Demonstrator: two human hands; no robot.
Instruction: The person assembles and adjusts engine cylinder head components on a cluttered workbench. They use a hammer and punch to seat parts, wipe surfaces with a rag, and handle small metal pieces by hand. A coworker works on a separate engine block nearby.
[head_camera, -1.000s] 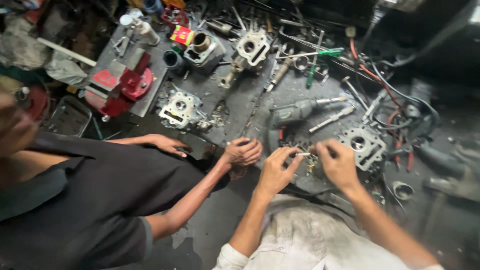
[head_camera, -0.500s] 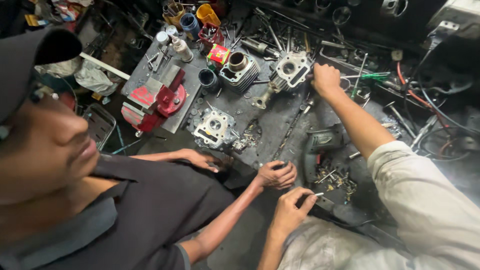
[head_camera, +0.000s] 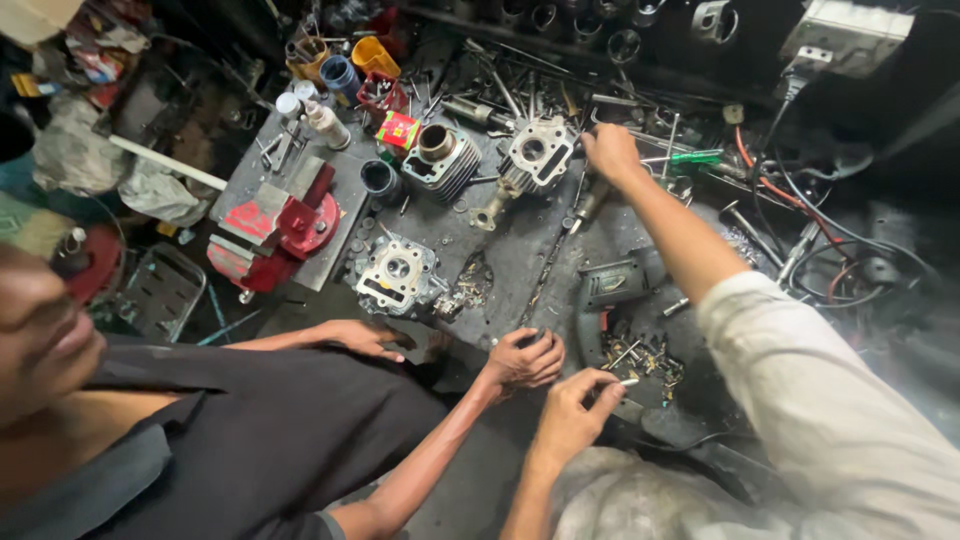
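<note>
My left hand (head_camera: 572, 408) is near the bench's front edge and pinches a small metal pin (head_camera: 627, 381) between thumb and fingers, beside a heap of small screws and bits (head_camera: 640, 355). My right hand (head_camera: 610, 155), on a white-sleeved arm, reaches to the far side of the bench. It rests curled among loose tools, right next to a finned grey engine head (head_camera: 535, 155). A dark-handled tool (head_camera: 588, 203) lies just below it; what its fingers hold is hidden.
A co-worker in a dark shirt sits at the left, with one hand (head_camera: 365, 338) and the other hand (head_camera: 525, 358) on the bench's front edge. On the bench are a red vise (head_camera: 285, 225), a cylinder (head_camera: 440, 155), another engine part (head_camera: 395, 275), a drill (head_camera: 615, 285), cables and cans.
My right hand has left the heap of small parts and reached to the far side, by the finned engine head. My left hand stays at the front with the pin.
</note>
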